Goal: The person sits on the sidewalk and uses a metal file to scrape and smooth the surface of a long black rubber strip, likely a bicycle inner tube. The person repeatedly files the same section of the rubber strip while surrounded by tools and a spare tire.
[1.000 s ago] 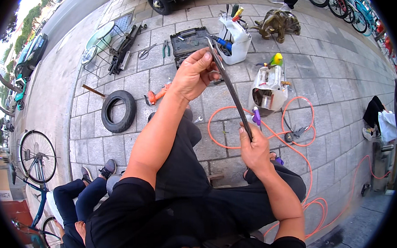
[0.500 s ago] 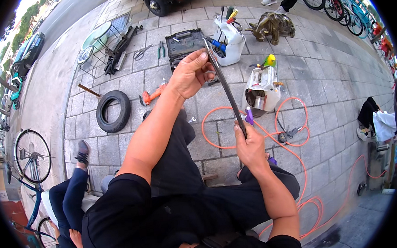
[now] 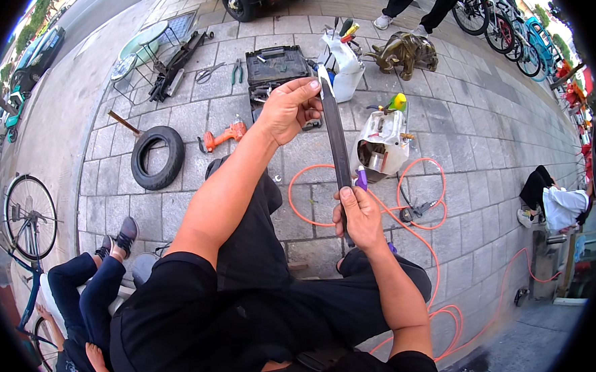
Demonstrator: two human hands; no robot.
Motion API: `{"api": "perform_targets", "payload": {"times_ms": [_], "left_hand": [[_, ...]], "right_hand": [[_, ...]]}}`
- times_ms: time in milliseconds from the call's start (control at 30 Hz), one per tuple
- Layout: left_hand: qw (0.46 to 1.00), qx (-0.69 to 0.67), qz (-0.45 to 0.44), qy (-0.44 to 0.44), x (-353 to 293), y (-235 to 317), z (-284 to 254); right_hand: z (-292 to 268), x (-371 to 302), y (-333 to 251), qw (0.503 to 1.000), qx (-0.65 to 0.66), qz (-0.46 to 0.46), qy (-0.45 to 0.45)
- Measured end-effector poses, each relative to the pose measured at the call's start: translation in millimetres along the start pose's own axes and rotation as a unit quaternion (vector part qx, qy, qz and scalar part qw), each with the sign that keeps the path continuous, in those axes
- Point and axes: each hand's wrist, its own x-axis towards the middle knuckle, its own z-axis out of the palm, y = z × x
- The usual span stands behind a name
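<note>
Stretched almost upright between my hands is a long, flat, dark strip (image 3: 336,133) with a pale, shiny upper end. My left hand (image 3: 292,111) pinches it near that end, thumb on the left edge and fingers curled. Lower down, my right hand (image 3: 362,216) grips it, the thumb lying on its broad face and the fingers partly hidden behind. A cut-open white plastic jug (image 3: 383,144) with a yellow-green item on top stands just right of the strip. Behind the upper end is another white jug (image 3: 342,66) holding several tools.
A small black tyre (image 3: 157,158), an orange power tool (image 3: 224,133), pliers (image 3: 237,72) and an open black tool case (image 3: 279,64) lie on the paving. An orange hose (image 3: 427,240) loops at right. A bronze animal figure (image 3: 405,54) stands farther off; a seated person's shoes (image 3: 126,235) are at left.
The strip has turned so its broad face shows more, and it stands more upright. My right hand has shifted slightly left and down. The view has moved a little.
</note>
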Motion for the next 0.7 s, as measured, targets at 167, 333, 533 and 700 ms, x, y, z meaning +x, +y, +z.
{"api": "perform_targets", "payload": {"times_ms": [167,333,533,700], "left_hand": [[1.000,0.026,-0.004,0.004,-3,2,2],[0.999,0.039,-0.001,0.005,-5,6,3],[0.999,0.046,-0.004,0.011,-7,6,5],[0.998,0.059,-0.006,0.026,-10,8,10]], "right_hand": [[-3,4,5,0.999,0.018,0.007,-0.036],[-6,5,4,0.995,0.059,0.030,-0.071],[-11,5,5,0.976,0.144,0.070,-0.145],[-13,2,2,0.951,0.220,0.109,-0.191]]}}
